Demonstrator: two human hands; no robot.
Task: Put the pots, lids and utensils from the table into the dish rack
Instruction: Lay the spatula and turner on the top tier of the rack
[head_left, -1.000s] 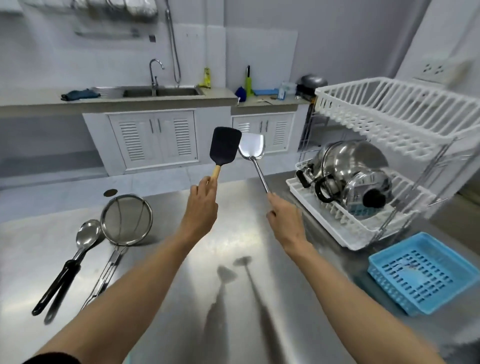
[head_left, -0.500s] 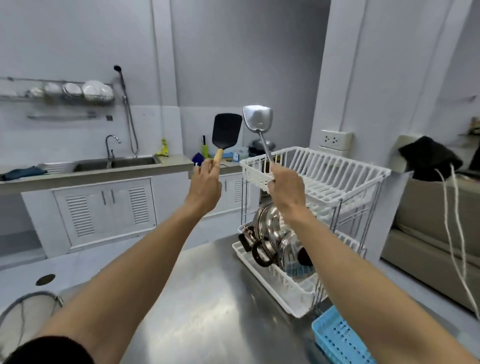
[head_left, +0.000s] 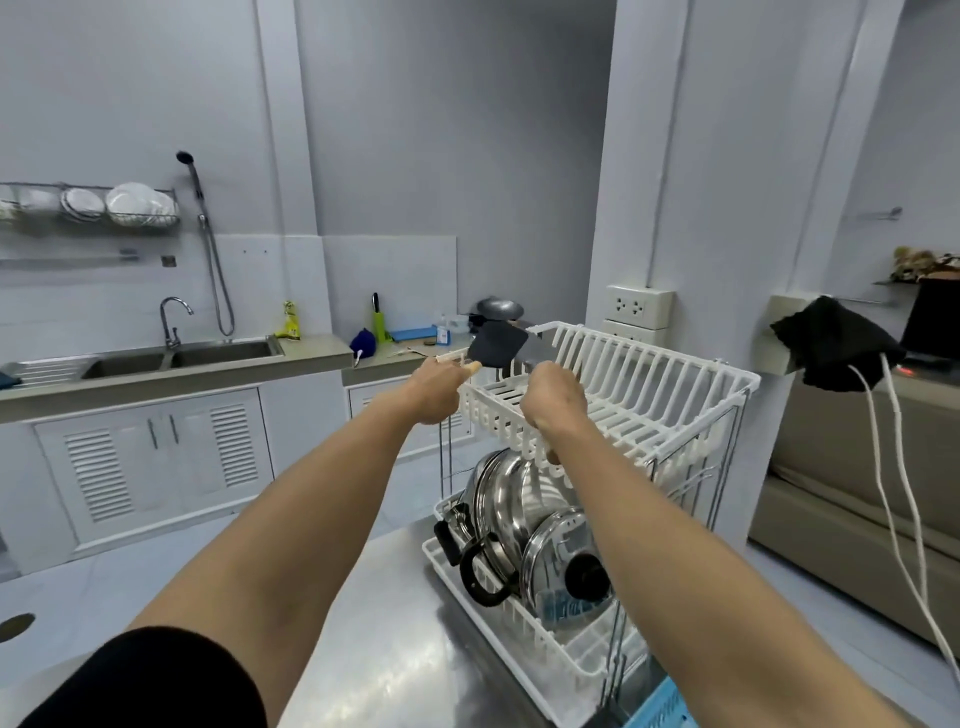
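Note:
My left hand (head_left: 435, 391) grips the wooden handle of a black spatula (head_left: 496, 344), whose blade leans over the near left corner of the white dish rack's upper tier (head_left: 737, 382). My right hand (head_left: 553, 399) grips the handle of a steel spatula (head_left: 538, 354). Its blade is mostly hidden behind the black blade, low over the same tier. The lower tier (head_left: 451, 570) holds a steel pot (head_left: 500, 500) with black handles and a steel lid (head_left: 555, 552) with a black knob, both standing on edge.
The rack stands on the steel table (head_left: 395, 649), with a blue basket (head_left: 661, 713) at its near right corner. Behind are a counter with a sink (head_left: 171, 358), a wall socket (head_left: 638, 306) and two white cords (head_left: 898, 493) hanging at the right.
Both hands have dropped from holding the spatulas upright to tipping them forward and down over the upper tier. The view has moved closer to the rack.

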